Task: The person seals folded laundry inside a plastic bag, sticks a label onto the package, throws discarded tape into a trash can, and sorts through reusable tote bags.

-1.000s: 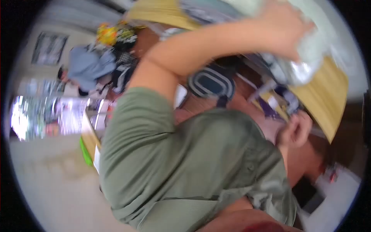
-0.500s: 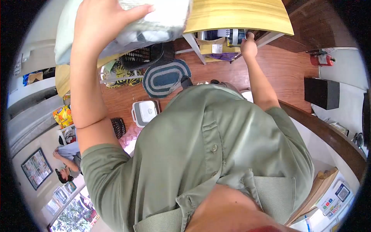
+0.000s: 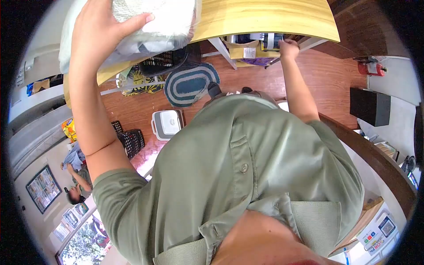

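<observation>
My left hand [image 3: 95,37] lies over a white bundle in clear plastic [image 3: 154,20] on the wood-topped table [image 3: 265,17], thumb stretched across its top. The hand grips the bundle's left side; some fingertips are out of view. Under the tabletop's front edge, my right hand [image 3: 289,49] is at a shelf with its fingers curled. Beside those fingers is a dark item with a pale band [image 3: 270,42]. Whether the fingers hold it or something else is hidden. A yellow shelf part with a white label [image 3: 249,53] sits just left of it.
On the floor are an oval blue-grey rug [image 3: 187,86], a grey-and-white lidded bin [image 3: 168,125] and a black basket [image 3: 132,143]. A black box [image 3: 370,107] and a fire extinguisher [image 3: 372,68] stand at right. Another person [image 3: 79,179] holds cloth at far left.
My left hand and the wrapped bundle have slid left along the table. My right hand has shifted slightly right and up, its fingers now beside the dark item.
</observation>
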### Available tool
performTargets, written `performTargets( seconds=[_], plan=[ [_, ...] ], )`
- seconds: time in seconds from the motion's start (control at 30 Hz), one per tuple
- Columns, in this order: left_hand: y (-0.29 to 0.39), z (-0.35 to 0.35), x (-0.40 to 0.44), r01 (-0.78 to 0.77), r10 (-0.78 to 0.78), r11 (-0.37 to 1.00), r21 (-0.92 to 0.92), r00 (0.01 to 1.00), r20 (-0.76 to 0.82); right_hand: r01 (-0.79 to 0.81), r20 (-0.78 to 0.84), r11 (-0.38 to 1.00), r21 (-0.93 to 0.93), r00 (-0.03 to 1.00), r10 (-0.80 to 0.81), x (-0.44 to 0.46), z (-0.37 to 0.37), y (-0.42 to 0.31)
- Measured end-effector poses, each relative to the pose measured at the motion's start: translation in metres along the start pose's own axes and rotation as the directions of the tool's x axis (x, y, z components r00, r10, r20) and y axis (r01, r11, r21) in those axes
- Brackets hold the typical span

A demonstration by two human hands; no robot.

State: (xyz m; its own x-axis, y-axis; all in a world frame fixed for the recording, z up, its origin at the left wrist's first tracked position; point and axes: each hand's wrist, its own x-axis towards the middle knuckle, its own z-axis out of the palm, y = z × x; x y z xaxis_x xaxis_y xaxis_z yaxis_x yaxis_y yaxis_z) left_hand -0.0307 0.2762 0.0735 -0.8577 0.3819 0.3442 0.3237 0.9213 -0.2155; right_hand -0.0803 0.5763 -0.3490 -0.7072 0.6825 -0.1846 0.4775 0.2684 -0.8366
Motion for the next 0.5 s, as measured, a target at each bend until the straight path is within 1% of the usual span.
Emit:
performTargets(
  seconds=[0.03,0.1,0.13,0.17,0.2,0.23,0.3,0.33,0.37,0.4,0.43,0.47,0.5],
  plan=[
    [-0.001,-0.001,0.001,-0.008,0.008,1.0,-0.004,1.0,0.008,0.001,0.0,1.0,-0.001,1.0,-0.001,-0.007,-0.007,0.006],
    [-0.002,0.0,0.001,-0.015,0.015,1.0,-0.008,1.0,0.014,-0.219,0.172,0.955,0.201,0.968,0.185,-0.017,-0.014,0.028],
    [-0.002,0.0,0.001,-0.008,0.008,1.0,-0.008,1.0,0.005,-0.219,0.172,0.955,0.2,0.967,0.186,-0.015,-0.013,0.041],
    [-0.002,0.001,0.001,-0.006,0.006,1.0,-0.008,1.0,0.003,-0.421,0.287,0.87,0.259,0.893,0.346,-0.015,-0.013,0.052],
    [-0.002,0.001,0.001,-0.005,0.005,1.0,-0.008,1.0,0.001,-0.605,0.408,0.741,0.29,0.779,0.476,-0.013,-0.013,0.063],
    [-0.002,0.001,0.001,-0.004,0.005,1.0,-0.016,1.0,0.01,-0.606,0.409,0.74,0.291,0.778,0.476,-0.015,-0.017,0.067],
    [-0.011,0.002,0.005,0.009,-0.009,1.0,-0.002,1.0,0.009,-0.761,0.561,0.638,0.118,0.581,0.59,-0.016,-0.017,0.067],
    [-0.024,0.007,0.009,-0.018,0.019,1.0,-0.006,0.998,0.052,-0.776,0.576,0.619,0.124,0.564,0.591,-0.007,-0.007,0.08],
    [-0.036,0.007,0.01,-0.039,0.039,0.999,-0.004,0.995,0.097,-0.807,0.584,0.568,0.159,0.541,0.605,0.003,0.003,0.091],
    [-0.035,0.003,0.008,-0.057,0.063,0.995,-0.079,0.995,0.082,-0.836,0.596,0.515,0.188,0.514,0.617,0.011,0.013,0.094],
    [-0.036,0.003,0.007,-0.032,0.035,0.998,-0.049,0.997,0.075,-0.837,0.627,0.526,0.151,0.492,0.604,0.009,0.008,0.085],
    [-0.039,0.006,0.008,-0.069,0.072,0.994,-0.088,0.997,0.028,-0.824,0.643,0.56,0.081,0.473,0.602,0.014,0.01,0.099],
    [-0.042,0.007,0.01,-0.114,0.112,0.985,-0.126,0.993,-0.025,-0.792,0.654,0.61,-0.04,0.441,0.615,0.023,0.02,0.124]
  ],
)
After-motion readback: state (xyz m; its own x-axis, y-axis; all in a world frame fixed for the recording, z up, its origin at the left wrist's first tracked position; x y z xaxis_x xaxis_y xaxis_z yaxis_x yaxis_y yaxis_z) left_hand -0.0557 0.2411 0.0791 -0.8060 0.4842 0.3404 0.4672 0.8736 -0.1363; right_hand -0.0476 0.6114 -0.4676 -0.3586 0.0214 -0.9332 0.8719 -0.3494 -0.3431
